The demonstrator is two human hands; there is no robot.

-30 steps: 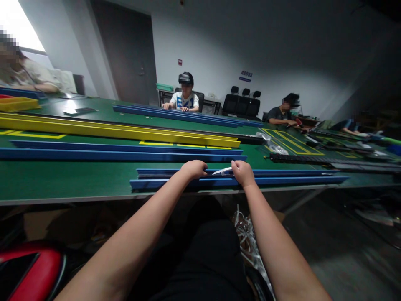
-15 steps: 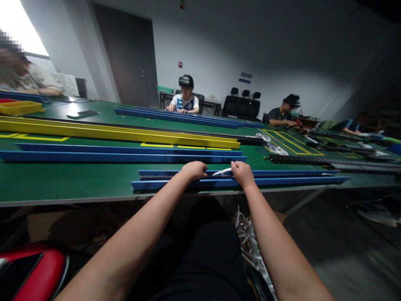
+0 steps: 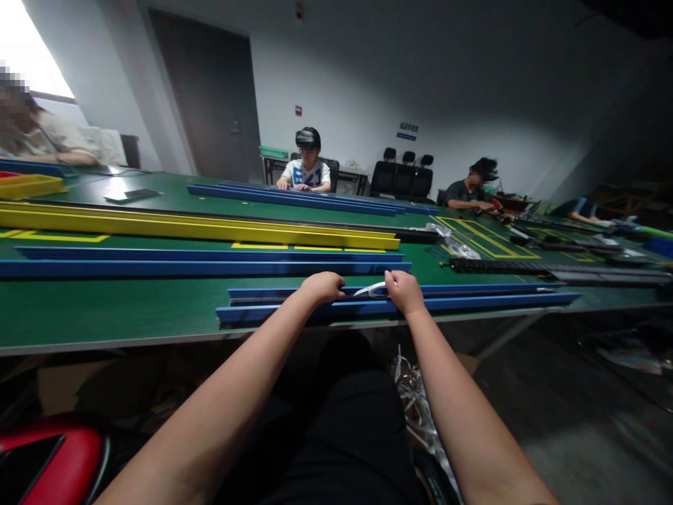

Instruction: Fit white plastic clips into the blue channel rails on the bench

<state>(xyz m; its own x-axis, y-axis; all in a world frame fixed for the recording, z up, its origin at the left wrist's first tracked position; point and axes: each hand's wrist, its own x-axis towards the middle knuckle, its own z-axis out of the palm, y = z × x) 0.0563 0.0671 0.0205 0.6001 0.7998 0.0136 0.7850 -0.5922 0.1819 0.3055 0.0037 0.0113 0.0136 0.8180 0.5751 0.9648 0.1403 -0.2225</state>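
Observation:
Two long blue rails, a far one (image 3: 473,289) and a near one (image 3: 488,301), lie near the front edge of the green table. My right hand (image 3: 404,290) is closed on a thin white strip (image 3: 372,289) above the rails; the strip loops out toward the left. My left hand (image 3: 323,287) rests at the rails, left of the strip's free end. Its fingers are bent down, and what they grip, if anything, is hidden.
Beyond lie more blue rails (image 3: 210,268), a yellow rail (image 3: 210,228) and black strips (image 3: 526,270). A yellow tray (image 3: 31,186) stands far left. Several people sit around the table (image 3: 131,308). White strips (image 3: 415,400) hang below the edge, and a red seat (image 3: 68,456) is lower left.
The view has shifted slightly, so the table and rails appear a little further left. Both hands keep nearly the same places at the rails, with the white strip still in my right hand.

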